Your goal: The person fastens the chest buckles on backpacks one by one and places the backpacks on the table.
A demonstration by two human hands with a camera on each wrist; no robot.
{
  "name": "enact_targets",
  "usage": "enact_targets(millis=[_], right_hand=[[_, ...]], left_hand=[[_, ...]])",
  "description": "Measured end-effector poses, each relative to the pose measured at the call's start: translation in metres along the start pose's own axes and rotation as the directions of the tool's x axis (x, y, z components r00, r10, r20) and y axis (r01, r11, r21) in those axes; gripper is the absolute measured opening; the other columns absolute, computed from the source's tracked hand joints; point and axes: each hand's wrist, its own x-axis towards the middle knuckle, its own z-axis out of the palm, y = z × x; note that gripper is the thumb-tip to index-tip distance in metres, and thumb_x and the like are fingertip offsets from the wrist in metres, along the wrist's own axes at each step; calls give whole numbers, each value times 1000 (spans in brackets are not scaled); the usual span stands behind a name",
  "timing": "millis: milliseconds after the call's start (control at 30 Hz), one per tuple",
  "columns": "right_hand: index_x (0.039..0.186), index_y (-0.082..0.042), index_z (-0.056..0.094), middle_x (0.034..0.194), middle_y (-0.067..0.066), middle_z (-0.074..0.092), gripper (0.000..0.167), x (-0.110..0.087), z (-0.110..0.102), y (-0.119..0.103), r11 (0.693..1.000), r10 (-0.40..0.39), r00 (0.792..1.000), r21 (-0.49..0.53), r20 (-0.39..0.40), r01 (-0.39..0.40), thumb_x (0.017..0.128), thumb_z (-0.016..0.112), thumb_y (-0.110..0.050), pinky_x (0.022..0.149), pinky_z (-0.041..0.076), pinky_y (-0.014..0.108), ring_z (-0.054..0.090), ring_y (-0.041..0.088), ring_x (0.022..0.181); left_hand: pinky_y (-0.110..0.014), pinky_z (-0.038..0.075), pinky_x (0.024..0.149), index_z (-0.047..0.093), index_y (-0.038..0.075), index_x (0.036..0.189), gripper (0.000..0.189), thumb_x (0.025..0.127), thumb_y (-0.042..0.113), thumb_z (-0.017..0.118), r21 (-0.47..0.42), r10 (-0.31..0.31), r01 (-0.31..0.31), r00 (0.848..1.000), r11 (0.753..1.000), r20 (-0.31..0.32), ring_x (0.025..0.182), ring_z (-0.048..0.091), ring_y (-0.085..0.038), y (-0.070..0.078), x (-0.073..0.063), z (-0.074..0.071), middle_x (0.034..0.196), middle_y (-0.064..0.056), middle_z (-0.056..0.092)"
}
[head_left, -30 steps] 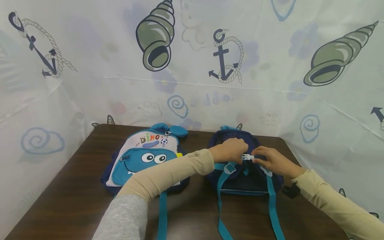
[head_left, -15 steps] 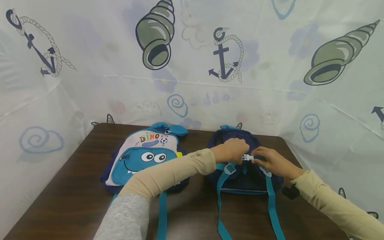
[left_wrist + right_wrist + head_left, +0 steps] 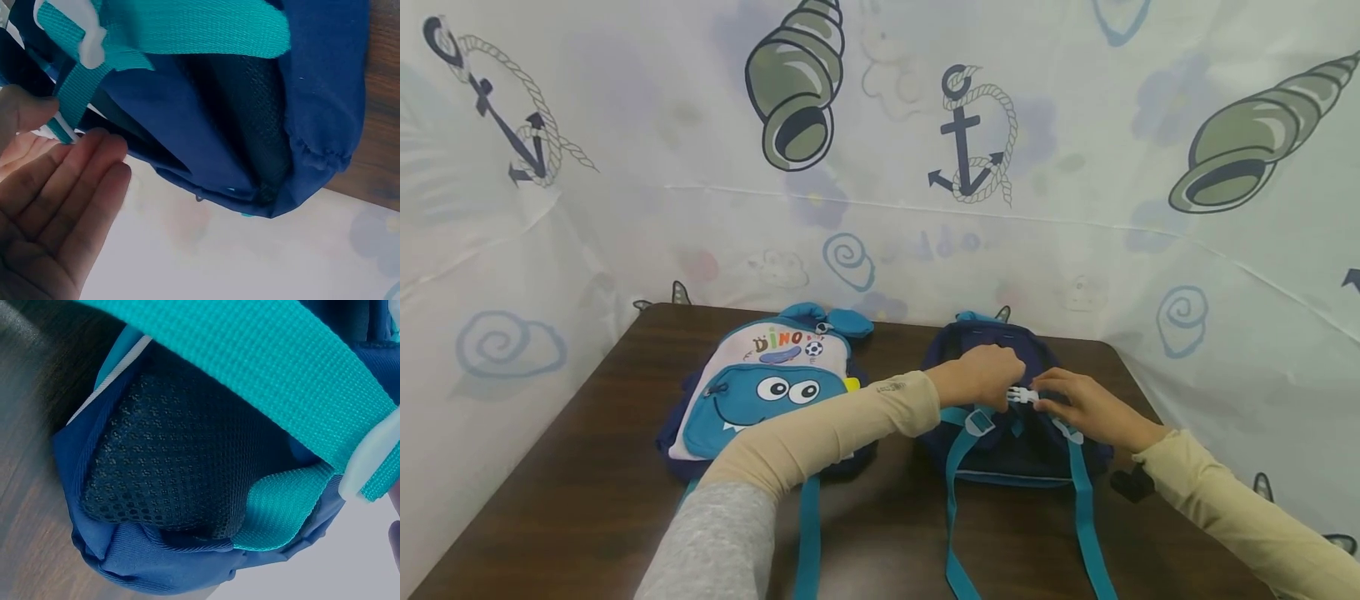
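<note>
A navy backpack [image 3: 1037,458] lies with its strap side up in the head view, teal straps spreading toward me. Over it, a small white plastic buckle [image 3: 1022,396] sits between my two hands, its prongs pointing left. My right hand [image 3: 1086,404] pinches the buckle's right end between thumb and fingers. At its left end is my left hand [image 3: 981,375], which hides what it holds in the head view. In the left wrist view, the thumb and fingers of that hand pinch a teal strap [image 3: 80,94] with a white plastic edge. White strap adjusters [image 3: 979,422] lie below the hands.
To the left, under my left forearm, lies a second backpack [image 3: 775,400] with a blue dinosaur face. Both bags are on a dark wooden table [image 3: 587,433]. A white patterned cloth [image 3: 887,150] hangs behind and at the sides.
</note>
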Motion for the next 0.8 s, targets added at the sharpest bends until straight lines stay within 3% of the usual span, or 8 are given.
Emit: enact_targets(millis=[367,567,700,800], right_hand=[[121,0,67,119,13,66,26,-1,3,-1,999,-23,1000,25,-2,23,96,65,-10,84,58,42,66,30,106],[120,-1,68,118,9,66,26,2,7,-2,999,-42,999,25,5,42,95,66,-9,81,58,32,67,24,102],[118,-1,68,120,12,65,26,5,10,-3,1000,-24,1000,-1,15,24,95,67,-11,85,58,40,67,28,106],[125,3,65,130,21,61,38,6,9,-6,998,52,998,-40,27,-51,96,67,-22,94,53,53,61,40,119]], left_hand=[[-13,49,62,70,15,109,27,89,32,77,-82,39,-42,999,996,-35,67,59,-4,0,-1,3,84,7,64],[-14,50,64,70,14,111,28,89,29,77,-109,41,-46,998,993,-51,72,60,-4,1,0,7,91,6,67],[-15,51,67,69,15,114,28,91,30,75,-98,8,-11,999,995,-33,75,61,-4,2,-3,8,95,6,67],[-19,55,75,67,17,120,34,93,38,70,-67,-20,20,1000,998,-2,84,65,-6,0,-6,10,102,5,69]])
